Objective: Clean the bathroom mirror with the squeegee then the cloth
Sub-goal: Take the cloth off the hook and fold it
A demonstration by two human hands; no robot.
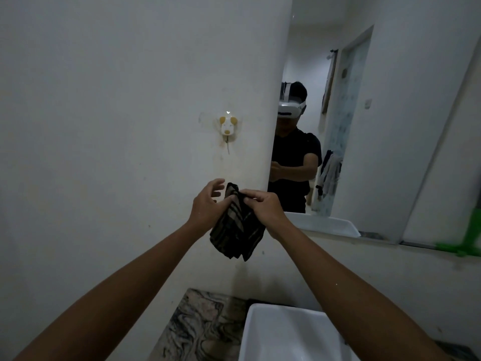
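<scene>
A dark striped cloth (238,229) hangs bunched between both hands in front of the white wall, left of the mirror (364,126). My right hand (265,207) pinches the cloth's upper edge. My left hand (207,204) touches the cloth's left side with its thumb, its other fingers spread apart. A green squeegee (466,243) lies blurred at the mirror's lower right edge. The mirror reflects a person wearing a headset.
A white sink (286,334) sits below my arms, with a marbled counter (197,327) to its left. A small dog-shaped hook (228,126) is stuck on the wall above my hands. The mirror's reflection shows a doorway and hanging clothes.
</scene>
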